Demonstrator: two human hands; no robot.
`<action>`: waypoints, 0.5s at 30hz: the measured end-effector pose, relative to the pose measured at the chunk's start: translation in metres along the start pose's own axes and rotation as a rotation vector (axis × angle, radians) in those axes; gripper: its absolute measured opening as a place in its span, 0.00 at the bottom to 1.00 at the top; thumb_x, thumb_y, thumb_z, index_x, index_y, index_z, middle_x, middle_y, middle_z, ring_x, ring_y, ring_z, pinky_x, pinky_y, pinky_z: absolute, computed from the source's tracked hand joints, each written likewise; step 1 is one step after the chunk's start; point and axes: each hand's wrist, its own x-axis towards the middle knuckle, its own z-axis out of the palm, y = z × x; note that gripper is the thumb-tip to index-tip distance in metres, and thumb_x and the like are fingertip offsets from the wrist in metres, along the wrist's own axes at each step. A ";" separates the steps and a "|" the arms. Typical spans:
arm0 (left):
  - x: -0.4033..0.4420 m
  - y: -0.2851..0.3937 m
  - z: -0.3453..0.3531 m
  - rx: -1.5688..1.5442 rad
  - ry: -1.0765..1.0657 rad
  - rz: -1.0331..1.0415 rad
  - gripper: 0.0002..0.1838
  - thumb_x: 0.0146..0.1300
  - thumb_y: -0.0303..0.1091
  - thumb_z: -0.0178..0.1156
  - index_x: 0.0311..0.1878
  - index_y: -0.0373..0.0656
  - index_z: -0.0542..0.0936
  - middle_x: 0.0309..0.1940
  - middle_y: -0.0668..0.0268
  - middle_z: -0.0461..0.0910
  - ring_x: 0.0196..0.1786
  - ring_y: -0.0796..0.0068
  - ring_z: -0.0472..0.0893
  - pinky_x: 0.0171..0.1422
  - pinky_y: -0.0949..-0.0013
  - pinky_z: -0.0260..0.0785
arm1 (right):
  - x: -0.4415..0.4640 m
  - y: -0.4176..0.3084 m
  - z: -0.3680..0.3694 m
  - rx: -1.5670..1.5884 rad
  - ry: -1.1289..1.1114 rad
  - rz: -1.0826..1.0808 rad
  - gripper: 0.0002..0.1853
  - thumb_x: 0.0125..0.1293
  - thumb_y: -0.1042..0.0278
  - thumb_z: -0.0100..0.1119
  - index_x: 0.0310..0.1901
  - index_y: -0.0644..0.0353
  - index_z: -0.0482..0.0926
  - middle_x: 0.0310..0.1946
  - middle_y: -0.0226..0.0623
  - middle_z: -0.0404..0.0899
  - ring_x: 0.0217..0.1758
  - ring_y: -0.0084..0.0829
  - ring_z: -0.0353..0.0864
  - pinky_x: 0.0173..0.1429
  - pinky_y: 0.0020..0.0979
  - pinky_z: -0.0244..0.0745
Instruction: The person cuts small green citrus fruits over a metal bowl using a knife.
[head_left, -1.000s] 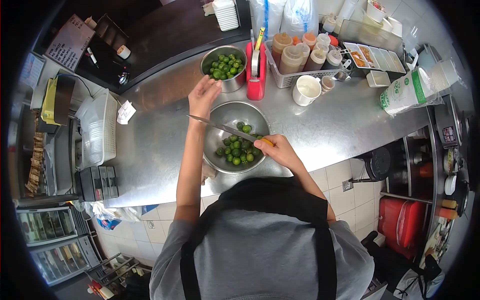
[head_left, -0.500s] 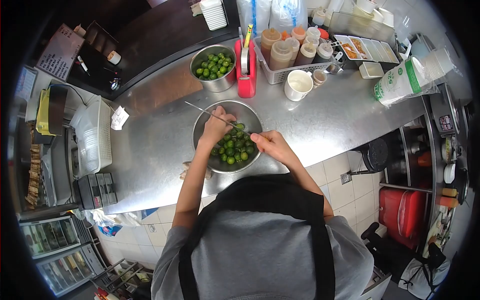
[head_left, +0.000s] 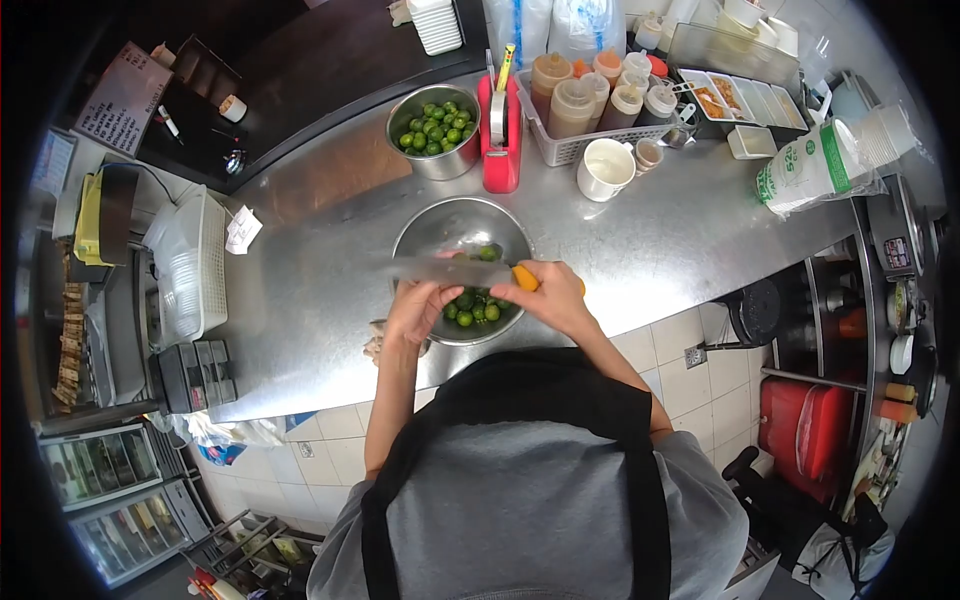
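Observation:
My right hand [head_left: 548,293] grips the yellow-orange handle of a knife [head_left: 455,271], its broad blade blurred and pointing left across the steel bowl [head_left: 465,206]. Small green limes [head_left: 470,312] lie inside that bowl. At the bowl's left side, my left hand [head_left: 418,308] is closed with curled fingers, close to the blade. The blade covers some of these fingers, and what they hold cannot be made out. By my left wrist, a crumpled light-brown item [head_left: 376,345] rests on the steel counter [head_left: 310,300].
Behind the bowl stand a steel pot [head_left: 440,160] of green limes and a red tape dispenser [head_left: 499,140]. A grey basket [head_left: 570,148] of squeeze bottles and a white cup [head_left: 605,170] are to their right. Wrapped paper cups [head_left: 820,165] lie farther right.
My left hand has pulled back from inside the bowl toward its near left rim. The knife has turned so its blade's broad side shows, lying more level, and my right hand has shifted slightly right.

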 end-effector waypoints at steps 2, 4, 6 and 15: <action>-0.010 -0.007 0.004 -0.081 0.033 0.008 0.21 0.61 0.32 0.57 0.55 0.30 0.69 0.47 0.56 0.77 0.46 0.72 0.79 0.50 0.72 0.74 | -0.001 -0.005 0.005 -0.077 0.030 -0.112 0.34 0.42 0.31 0.64 0.17 0.63 0.74 0.12 0.42 0.73 0.19 0.42 0.76 0.25 0.36 0.67; -0.015 -0.015 -0.002 -0.083 -0.019 0.044 0.23 0.62 0.33 0.55 0.57 0.29 0.67 0.49 0.55 0.75 0.49 0.71 0.77 0.54 0.72 0.72 | -0.001 -0.009 0.009 -0.150 0.067 -0.236 0.34 0.39 0.31 0.66 0.17 0.63 0.74 0.13 0.43 0.74 0.19 0.42 0.76 0.26 0.37 0.68; -0.018 -0.019 -0.002 -0.143 -0.018 0.044 0.22 0.62 0.31 0.55 0.57 0.29 0.67 0.49 0.55 0.75 0.49 0.71 0.77 0.55 0.72 0.72 | 0.000 -0.008 0.012 -0.182 0.091 -0.292 0.33 0.37 0.32 0.67 0.17 0.63 0.74 0.14 0.43 0.74 0.20 0.42 0.77 0.26 0.37 0.68; -0.025 -0.020 0.015 -0.192 0.088 0.103 0.16 0.63 0.30 0.52 0.51 0.31 0.72 0.42 0.56 0.78 0.45 0.70 0.79 0.53 0.70 0.73 | 0.000 -0.015 0.014 -0.174 0.132 -0.401 0.34 0.34 0.32 0.69 0.17 0.62 0.74 0.15 0.45 0.75 0.20 0.42 0.77 0.27 0.38 0.69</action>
